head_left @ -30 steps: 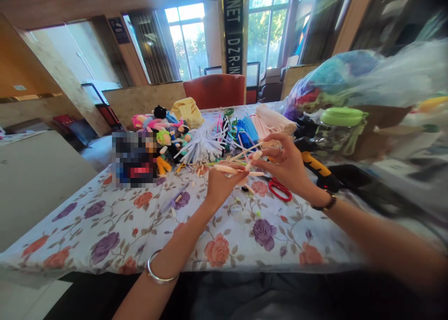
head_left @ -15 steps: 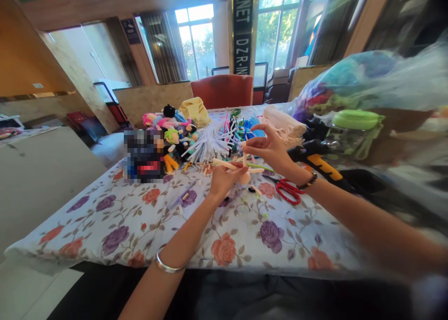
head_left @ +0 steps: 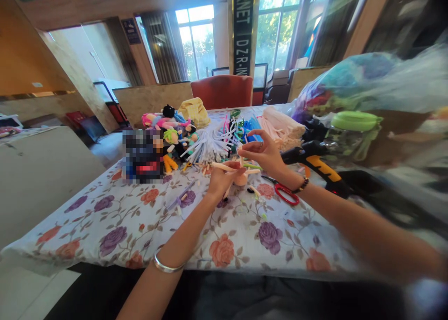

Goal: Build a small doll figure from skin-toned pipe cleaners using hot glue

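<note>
See multicoloured stuff (head_left: 362,74) in plastic bag (head_left: 427,74). Pinching peach piece (head_left: 240,180) in left grip (head_left: 223,180), upright stem (head_left: 241,160) in right grip (head_left: 268,155); slanted earlier.

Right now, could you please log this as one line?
Left hand: holds pale piece; right hand: pinches upright stem; red scissors: on tablecloth

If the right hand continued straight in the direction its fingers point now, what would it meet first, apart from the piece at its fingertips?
Probably the bundle of white pipe cleaners: the right hand points leftward and slightly forward. Depth is unclear, so it might pass above them.
</note>
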`<action>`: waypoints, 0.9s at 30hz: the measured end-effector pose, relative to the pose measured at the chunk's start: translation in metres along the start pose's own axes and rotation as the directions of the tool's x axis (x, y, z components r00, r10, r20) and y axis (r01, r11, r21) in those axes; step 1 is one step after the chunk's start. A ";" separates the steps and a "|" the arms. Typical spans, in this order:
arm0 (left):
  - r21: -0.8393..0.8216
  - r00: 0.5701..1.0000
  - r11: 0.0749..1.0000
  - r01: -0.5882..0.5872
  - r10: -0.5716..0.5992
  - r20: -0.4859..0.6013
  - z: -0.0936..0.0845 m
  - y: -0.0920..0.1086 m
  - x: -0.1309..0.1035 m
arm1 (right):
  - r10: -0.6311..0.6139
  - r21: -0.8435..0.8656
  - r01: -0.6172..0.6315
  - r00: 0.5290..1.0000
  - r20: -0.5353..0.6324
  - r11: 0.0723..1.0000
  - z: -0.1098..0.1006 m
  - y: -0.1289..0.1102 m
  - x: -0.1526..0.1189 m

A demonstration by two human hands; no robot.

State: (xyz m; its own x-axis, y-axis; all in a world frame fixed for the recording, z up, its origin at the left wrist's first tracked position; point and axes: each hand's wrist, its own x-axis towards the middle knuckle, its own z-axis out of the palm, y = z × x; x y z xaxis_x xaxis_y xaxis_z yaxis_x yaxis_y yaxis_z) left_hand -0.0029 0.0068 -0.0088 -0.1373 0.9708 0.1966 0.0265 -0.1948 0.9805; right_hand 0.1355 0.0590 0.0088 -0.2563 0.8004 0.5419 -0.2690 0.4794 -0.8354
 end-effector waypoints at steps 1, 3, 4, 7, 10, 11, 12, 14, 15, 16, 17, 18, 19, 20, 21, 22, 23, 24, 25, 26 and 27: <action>0.008 1.000 1.000 -0.007 0.007 0.002 0.000 0.000 0.000 | -0.005 -0.002 0.005 1.000 0.006 1.000 0.000 0.000 -0.001; 0.012 1.000 1.000 -0.007 0.007 0.006 0.000 0.001 0.000 | -0.009 -0.002 0.009 1.000 0.012 1.000 0.000 0.000 -0.003; 0.010 1.000 1.000 -0.003 0.003 0.007 0.000 0.001 0.000 | -0.009 0.004 0.009 1.000 0.008 1.000 0.000 0.000 -0.004; -0.007 1.000 1.000 0.019 -0.019 0.020 0.000 0.000 -0.001 | -0.007 0.024 0.008 1.000 -0.014 1.000 0.001 -0.004 -0.006; -0.016 0.999 1.000 0.027 -0.026 0.019 0.000 -0.002 0.000 | -0.016 0.020 0.016 1.000 -0.008 1.000 0.000 -0.006 -0.007; -0.015 0.999 0.999 0.029 -0.029 0.017 0.000 -0.002 0.000 | -0.016 0.020 0.016 1.000 0.000 1.000 0.000 -0.006 -0.007; -0.012 0.999 0.999 0.031 -0.031 0.016 -0.001 -0.003 0.000 | -0.012 0.021 0.012 1.000 0.006 1.000 -0.001 -0.006 -0.007; -0.004 0.999 0.999 0.031 -0.031 0.024 -0.001 -0.005 0.001 | -0.003 0.025 0.003 1.000 0.015 1.000 -0.001 -0.006 -0.007; 0.001 0.999 1.000 0.028 -0.028 0.031 -0.002 -0.005 0.001 | -0.003 0.024 0.002 1.000 0.016 1.000 -0.001 -0.007 -0.007; 0.005 0.999 1.000 0.022 -0.022 0.038 -0.002 -0.006 0.002 | -0.005 0.021 0.004 1.000 0.017 1.000 -0.001 -0.007 -0.007; 0.008 0.999 1.000 0.015 -0.015 0.046 -0.003 -0.007 0.002 | -0.008 0.017 0.008 1.000 0.017 1.000 -0.001 -0.007 -0.008; 0.012 0.999 1.000 0.009 -0.009 0.054 -0.003 -0.007 0.003 | -0.011 0.013 0.010 1.000 0.018 1.000 -0.001 -0.007 -0.008; 0.017 0.998 1.000 0.004 -0.005 0.059 -0.003 -0.007 0.003 | -0.013 0.008 0.013 1.000 0.018 1.000 -0.001 -0.008 -0.008; 0.025 0.998 1.000 -0.001 0.000 0.061 -0.003 -0.007 0.004 | -0.014 0.003 0.014 1.000 0.017 1.000 -0.001 -0.008 -0.009; 0.036 0.998 0.999 -0.006 0.004 0.060 -0.004 -0.007 0.004 | -0.016 -0.002 0.016 1.000 0.016 1.000 -0.001 -0.009 -0.009; 0.049 0.998 0.999 -0.009 0.006 0.059 -0.004 -0.006 0.003 | -0.019 -0.007 0.019 1.000 0.014 1.000 -0.001 -0.009 -0.009; 0.063 0.998 0.998 -0.013 0.009 0.058 -0.004 -0.005 0.003 | -0.025 -0.012 0.025 1.000 0.011 1.000 -0.001 -0.010 -0.010; 0.076 0.998 0.997 -0.014 0.010 0.057 -0.004 -0.004 0.002 | -0.029 -0.017 0.029 1.000 0.009 0.999 -0.001 -0.010 -0.010; 0.087 0.998 0.996 -0.014 0.009 0.057 -0.004 -0.003 0.002 | -0.033 -0.022 0.034 0.999 0.006 0.999 0.000 -0.011 -0.010; 0.097 0.998 0.995 -0.011 0.006 0.058 -0.004 -0.002 0.001 | -0.036 -0.027 0.036 0.999 0.004 0.999 0.000 -0.012 -0.010; 0.104 0.998 0.995 -0.007 0.001 0.058 -0.004 -0.001 0.001 | -0.037 -0.033 0.037 0.999 0.002 0.999 0.000 -0.013 -0.011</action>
State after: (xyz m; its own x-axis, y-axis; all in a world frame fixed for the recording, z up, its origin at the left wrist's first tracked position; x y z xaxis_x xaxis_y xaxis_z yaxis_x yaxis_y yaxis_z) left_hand -0.0070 0.0071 -0.0093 -0.0793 0.9772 0.1971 0.1302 -0.1859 0.9739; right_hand 0.1414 0.0442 0.0140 -0.2478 0.7818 0.5722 -0.2478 0.5199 -0.8175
